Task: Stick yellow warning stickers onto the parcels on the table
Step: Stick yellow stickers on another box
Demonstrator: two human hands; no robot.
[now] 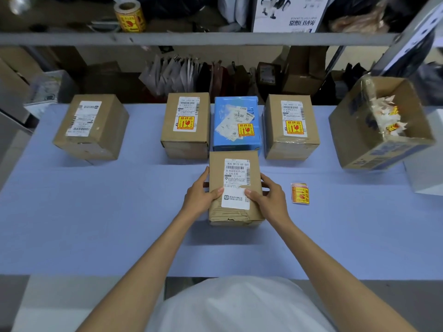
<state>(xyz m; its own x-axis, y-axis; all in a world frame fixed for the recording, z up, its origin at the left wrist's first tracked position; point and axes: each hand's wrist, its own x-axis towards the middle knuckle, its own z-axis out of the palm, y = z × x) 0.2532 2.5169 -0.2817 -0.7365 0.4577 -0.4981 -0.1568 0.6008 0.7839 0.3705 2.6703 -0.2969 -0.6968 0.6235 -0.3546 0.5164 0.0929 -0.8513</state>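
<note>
Parcel lengthwise away, gripped by both hands

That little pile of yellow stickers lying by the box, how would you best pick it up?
The yellow stickers lie flat on the table, just right of the right hand holding the parcel, so probably pinch their left edge from above with that hand: only an edge offers purchase.

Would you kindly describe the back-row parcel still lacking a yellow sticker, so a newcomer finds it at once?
On the blue table, look along the back row of four parcels. It is the brown carton at the far left, set apart from the other three; only its label has no yellow sticker.
</note>
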